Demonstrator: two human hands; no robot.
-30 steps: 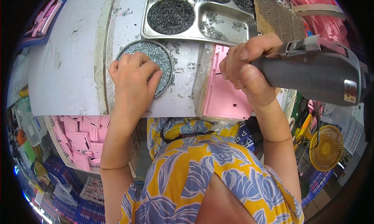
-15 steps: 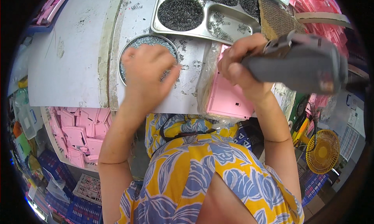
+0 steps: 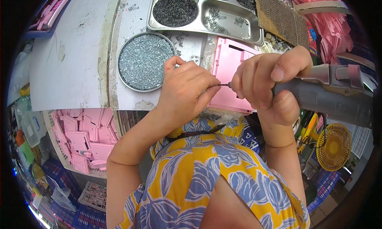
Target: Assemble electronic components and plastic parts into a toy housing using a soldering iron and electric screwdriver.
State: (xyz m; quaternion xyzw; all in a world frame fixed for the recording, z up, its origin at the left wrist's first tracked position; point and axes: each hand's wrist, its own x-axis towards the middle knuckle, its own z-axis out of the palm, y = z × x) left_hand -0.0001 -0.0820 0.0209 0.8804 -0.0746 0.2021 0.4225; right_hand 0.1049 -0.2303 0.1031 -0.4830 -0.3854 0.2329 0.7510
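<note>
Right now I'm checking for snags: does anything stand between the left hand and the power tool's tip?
Nothing visible does: the left hand has its fingertips at the bit of the power tool, in the right hand over the pink panel. Anything pinched there is too small to tell.

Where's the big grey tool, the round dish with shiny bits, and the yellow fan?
Grey tool (image 3: 328,99): head view, on its body.
Round dish (image 3: 139,89): head view, on its near rim.
Yellow fan (image 3: 334,147): head view, on its grille.

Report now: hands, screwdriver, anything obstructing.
Left hand pinched at screwdriver bit, any contents hidden. Right hand gripping grey screwdriver. Pink panel beneath, partly hidden by the hands.
</note>
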